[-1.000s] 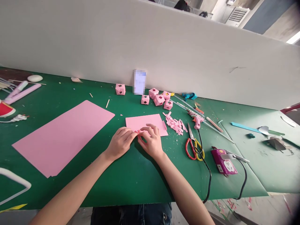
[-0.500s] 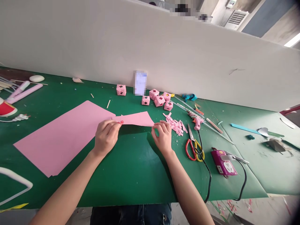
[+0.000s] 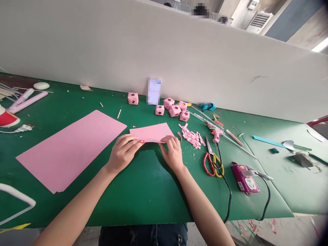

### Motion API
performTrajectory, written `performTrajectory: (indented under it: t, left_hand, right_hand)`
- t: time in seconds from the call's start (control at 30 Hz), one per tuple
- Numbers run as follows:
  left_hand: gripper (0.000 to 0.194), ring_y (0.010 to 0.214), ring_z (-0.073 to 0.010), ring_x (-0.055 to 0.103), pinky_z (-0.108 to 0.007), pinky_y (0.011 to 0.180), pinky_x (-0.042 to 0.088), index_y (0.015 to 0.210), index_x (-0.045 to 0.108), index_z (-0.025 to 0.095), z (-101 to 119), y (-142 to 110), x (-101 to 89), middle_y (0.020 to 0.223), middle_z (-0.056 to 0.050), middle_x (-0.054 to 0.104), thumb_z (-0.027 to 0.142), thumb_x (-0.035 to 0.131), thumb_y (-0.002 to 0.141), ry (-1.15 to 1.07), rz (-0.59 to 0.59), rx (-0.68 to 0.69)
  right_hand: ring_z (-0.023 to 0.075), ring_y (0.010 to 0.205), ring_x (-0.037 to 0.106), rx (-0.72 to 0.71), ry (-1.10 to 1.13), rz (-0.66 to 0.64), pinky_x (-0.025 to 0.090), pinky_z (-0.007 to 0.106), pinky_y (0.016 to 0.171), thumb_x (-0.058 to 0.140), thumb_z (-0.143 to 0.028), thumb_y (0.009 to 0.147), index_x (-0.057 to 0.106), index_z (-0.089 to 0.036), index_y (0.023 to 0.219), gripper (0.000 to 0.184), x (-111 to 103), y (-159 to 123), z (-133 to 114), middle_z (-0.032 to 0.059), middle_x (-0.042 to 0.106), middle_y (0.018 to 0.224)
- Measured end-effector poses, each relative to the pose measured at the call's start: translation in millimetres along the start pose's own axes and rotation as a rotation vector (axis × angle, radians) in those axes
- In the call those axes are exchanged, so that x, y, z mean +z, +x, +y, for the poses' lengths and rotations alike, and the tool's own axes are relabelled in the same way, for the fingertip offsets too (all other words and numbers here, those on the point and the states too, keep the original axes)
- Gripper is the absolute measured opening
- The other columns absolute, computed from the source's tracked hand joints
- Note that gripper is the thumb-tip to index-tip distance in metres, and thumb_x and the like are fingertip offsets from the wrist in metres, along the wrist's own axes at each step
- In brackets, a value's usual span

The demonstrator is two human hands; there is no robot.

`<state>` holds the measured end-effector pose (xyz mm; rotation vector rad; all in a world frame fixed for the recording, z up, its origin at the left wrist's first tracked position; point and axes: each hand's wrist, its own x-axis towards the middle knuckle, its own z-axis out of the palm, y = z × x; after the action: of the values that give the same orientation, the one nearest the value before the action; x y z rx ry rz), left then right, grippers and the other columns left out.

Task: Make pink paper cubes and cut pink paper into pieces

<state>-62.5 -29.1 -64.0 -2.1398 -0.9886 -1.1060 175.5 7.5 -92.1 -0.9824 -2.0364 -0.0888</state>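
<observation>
That plain pink paper (image 3: 151, 132) is an oblong piece, longer side to side, its near edge slightly bowed, over the green table (image 3: 146, 191).

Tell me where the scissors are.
In the head view, the scissors lie right of the right hand, just below the pink glue gun and left of the purple power socket.

Six boxes (image 3: 133, 98) are showing, along with two short sticks (image 3: 119, 113) and two pink tubes (image 3: 32, 101). The sheets are numbering at least two: one small sheet (image 3: 152, 132) and one large sheet (image 3: 71, 150), whose layers are staying uncountable. One phone (image 3: 154, 91), one pair of scissors (image 3: 209, 146), one glue gun (image 3: 217, 133), one socket block (image 3: 244, 178) and one white egg shape (image 3: 41, 85) are appearing. The strips (image 3: 192, 136) are overlapping too much for an exact count.
</observation>
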Motion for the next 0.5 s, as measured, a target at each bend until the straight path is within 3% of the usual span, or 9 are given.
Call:
performTrajectory:
  t: [0.23,0.4,0.5]
  left_hand:
    - [0.021,0.097,-0.0214,0.077,-0.041,0.096,0.059,0.107,0.069,0.019,0,-2,1.1,0.096,-0.004,0.082,0.002,0.069,0.094,0.015,-0.044,0.037]
    - [0.026,0.112,-0.0254,0.074,-0.048,0.105,0.055,0.118,0.07,0.018,3,-3,5.7,0.121,-0.007,0.08,0.003,0.063,0.097,0.028,-0.201,0.058]
    - [0.025,0.112,-0.0267,0.073,-0.051,0.108,0.054,0.119,0.071,0.017,9,-3,10.2,0.121,-0.008,0.079,0.006,0.062,0.099,0.011,-0.244,0.081]
  right_hand:
    - [0.0229,0.109,0.068,-0.013,-0.004,0.002,0.053,0.039,0.093,0.062,-0.017,0.101,0.068,-0.025,0.099,0.01,0,0,1,0.0056,0.077,0.103]
    - [0.0225,0.107,0.068,-0.048,-0.004,0.001,0.052,0.037,0.089,0.063,-0.015,0.099,0.068,-0.023,0.095,0.01,4,0,-5,0.005,0.078,0.1]
    - [0.0219,0.107,0.069,-0.092,0.002,-0.019,0.052,0.036,0.089,0.063,-0.016,0.099,0.068,-0.023,0.096,0.01,9,-1,-13,0.0043,0.079,0.099]
